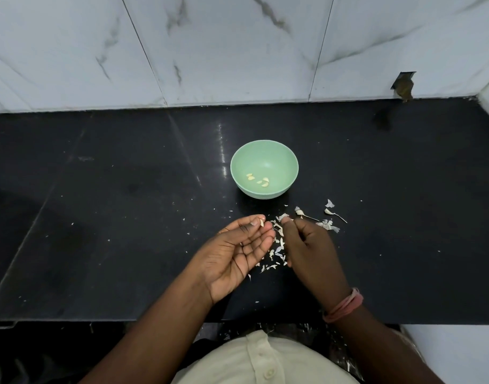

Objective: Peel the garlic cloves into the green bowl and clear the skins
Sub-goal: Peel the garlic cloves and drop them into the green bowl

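Observation:
The green bowl (264, 151) stands on the black counter ahead of me, with several peeled garlic cloves (258, 180) lying inside it. My left hand (237, 253) is turned palm up just below the bowl and pinches a small garlic clove (262, 223) between thumb and fingertips. Beside it, my right hand (307, 245) hovers knuckles up with curled fingers, pinching a piece of garlic skin (282, 217) at its fingertips. Loose skins (276, 253) lie scattered on the counter between and under both hands.
More skins and two stalk pieces (332, 214) lie right of the hands. The black counter (127, 217) runs to a marble-tiled wall (210, 51) behind. A small hole in the wall (404, 87) is at the far right. The counter's front edge is near my body.

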`<state>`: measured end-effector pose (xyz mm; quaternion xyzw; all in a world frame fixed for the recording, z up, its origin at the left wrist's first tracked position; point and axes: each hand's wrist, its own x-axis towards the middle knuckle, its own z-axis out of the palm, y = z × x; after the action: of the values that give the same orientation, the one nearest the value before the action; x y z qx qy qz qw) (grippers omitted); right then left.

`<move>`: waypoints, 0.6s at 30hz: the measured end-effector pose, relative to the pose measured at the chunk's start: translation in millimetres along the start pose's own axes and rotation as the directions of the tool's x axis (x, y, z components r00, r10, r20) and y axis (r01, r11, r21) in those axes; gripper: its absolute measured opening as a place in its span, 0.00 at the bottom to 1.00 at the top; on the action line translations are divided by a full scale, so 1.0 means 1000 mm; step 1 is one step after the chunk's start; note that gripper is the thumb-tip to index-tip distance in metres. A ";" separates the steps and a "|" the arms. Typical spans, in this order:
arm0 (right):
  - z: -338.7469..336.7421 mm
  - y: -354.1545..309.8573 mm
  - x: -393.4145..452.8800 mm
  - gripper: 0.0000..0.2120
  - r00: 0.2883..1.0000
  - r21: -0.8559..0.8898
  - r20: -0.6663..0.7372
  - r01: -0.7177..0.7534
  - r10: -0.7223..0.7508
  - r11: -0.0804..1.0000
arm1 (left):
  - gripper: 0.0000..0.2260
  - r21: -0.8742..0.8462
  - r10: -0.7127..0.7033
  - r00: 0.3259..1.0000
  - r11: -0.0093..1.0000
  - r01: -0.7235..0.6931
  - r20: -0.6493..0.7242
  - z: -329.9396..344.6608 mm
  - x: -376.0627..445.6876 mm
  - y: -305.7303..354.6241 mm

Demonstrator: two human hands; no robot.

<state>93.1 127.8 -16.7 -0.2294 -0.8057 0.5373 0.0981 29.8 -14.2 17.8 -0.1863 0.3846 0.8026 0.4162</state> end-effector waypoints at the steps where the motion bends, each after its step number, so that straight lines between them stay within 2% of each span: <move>1: 0.001 0.006 0.001 0.18 1.000 -0.058 -0.024 0.018 -0.019 0.998 | 0.06 -0.014 -0.003 1.000 1.000 0.003 -0.005 0.000 0.000 0.000; 3: 0.002 0.013 0.001 0.07 0.998 -0.120 -0.033 0.046 -0.050 0.992 | 0.06 -0.043 -0.010 1.000 0.999 0.009 -0.013 -0.001 0.001 0.000; 6: 0.002 0.016 0.000 0.19 0.997 -0.165 -0.025 0.073 -0.078 0.984 | 0.08 -0.068 -0.006 1.000 0.998 0.004 -0.023 -0.001 0.003 0.000; 7: 0.002 0.014 0.000 0.19 0.996 -0.159 -0.027 0.083 -0.088 0.984 | 0.08 -0.067 0.001 1.000 0.998 -0.003 -0.028 -0.001 0.004 0.001; 12: 0.004 0.008 0.001 0.12 0.996 -0.072 -0.053 0.062 -0.066 0.995 | 0.08 -0.066 0.042 0.998 0.997 -0.044 -0.042 0.003 0.012 0.005; 18: 0.009 0.008 0.001 0.09 0.996 -0.031 -0.052 0.067 -0.069 0.997 | 0.05 -0.084 0.100 0.991 0.991 -0.108 -0.085 0.024 0.039 0.019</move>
<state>90.4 123.7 -28.0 -0.2173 -0.8179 0.5155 0.1341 -7.4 18.2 17.6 -0.2165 0.3744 0.8313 0.3492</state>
